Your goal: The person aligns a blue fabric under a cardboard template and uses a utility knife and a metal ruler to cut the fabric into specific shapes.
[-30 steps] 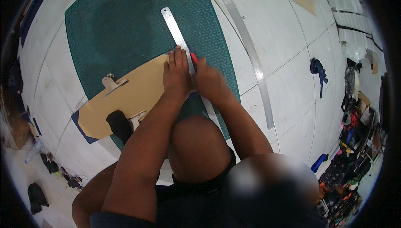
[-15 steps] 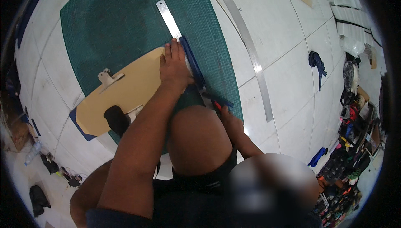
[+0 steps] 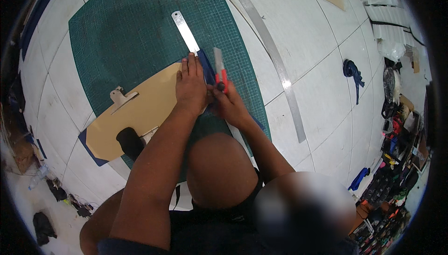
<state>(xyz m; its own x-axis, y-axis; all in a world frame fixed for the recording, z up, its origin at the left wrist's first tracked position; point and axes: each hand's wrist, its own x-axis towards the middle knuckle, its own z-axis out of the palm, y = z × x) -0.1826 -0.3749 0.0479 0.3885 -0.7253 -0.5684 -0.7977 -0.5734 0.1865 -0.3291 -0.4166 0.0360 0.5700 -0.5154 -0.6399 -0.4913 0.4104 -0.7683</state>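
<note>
My left hand (image 3: 190,87) lies flat with its fingers stretched out, pressing on a steel ruler (image 3: 185,31) and the right end of a tan pattern board (image 3: 135,112). Under the board is dark blue material (image 3: 94,157); a strip of it (image 3: 206,66) shows along the ruler's right side. Close beside the left hand, my right hand (image 3: 228,102) is closed around a red utility knife (image 3: 221,75), its blade pointing away from me. The right fingers seem to touch the blue strip, but the exact contact is hidden.
A green cutting mat (image 3: 130,26) lies beneath the work on white floor tiles. Metal clips (image 3: 123,98) grip the board's edges, and a black object (image 3: 129,144) rests on it. A long metal strip (image 3: 273,52) lies right of the mat. Blue scrap (image 3: 353,74) and piled clutter (image 3: 396,161) are farther right.
My right hand has moved away from my knee up to beside my left hand, carrying the knife, whose blade now points away from me. The left hand still presses on the ruler.
</note>
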